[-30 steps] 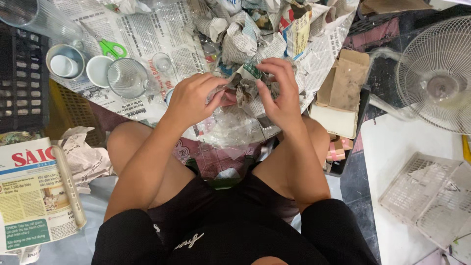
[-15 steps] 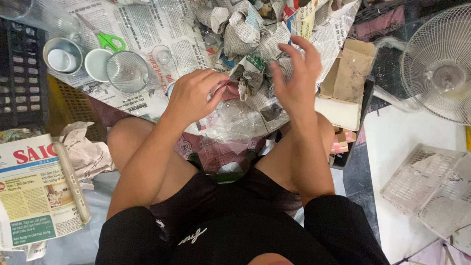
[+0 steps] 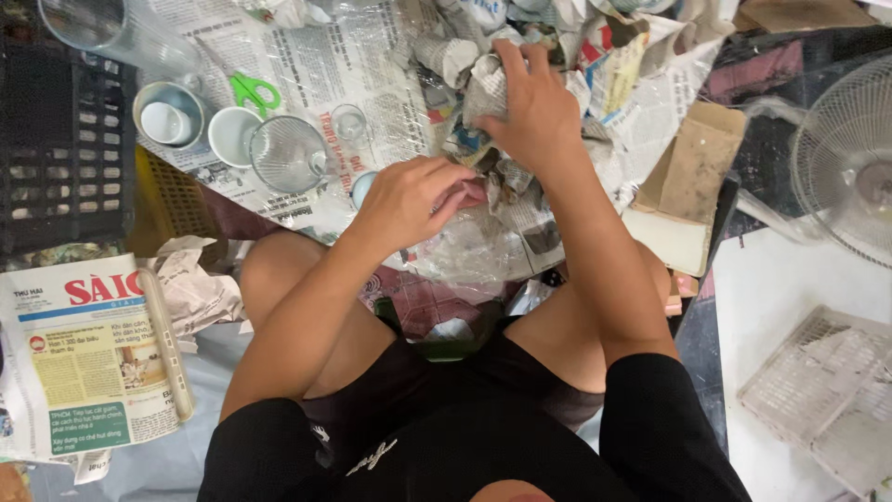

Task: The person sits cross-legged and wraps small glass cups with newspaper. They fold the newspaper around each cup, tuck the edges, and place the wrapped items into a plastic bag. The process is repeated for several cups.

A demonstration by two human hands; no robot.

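I sit on the floor with my knees apart. My right hand (image 3: 531,110) reaches forward and grips a crumpled newspaper bundle (image 3: 483,88) among other paper-wrapped lumps. My left hand (image 3: 415,200) is curled over more crumpled newspaper and a small pinkish object (image 3: 472,192) that is mostly hidden under its fingers. Both hands work over a clear plastic sheet (image 3: 465,251) lying on spread newspaper (image 3: 307,74).
Left of the hands stand a clear glass (image 3: 286,153), two white cups (image 3: 232,135), a small glass (image 3: 348,121) and green scissors (image 3: 253,91). A black crate (image 3: 56,139) lies far left, a rolled newspaper (image 3: 84,363) lower left, cardboard (image 3: 683,191), a fan (image 3: 850,163) and white baskets (image 3: 822,400) right.
My right hand has stretched farther forward and closed on a paper bundle in the pile. My left hand stayed near the plastic sheet, curling tighter over the paper.
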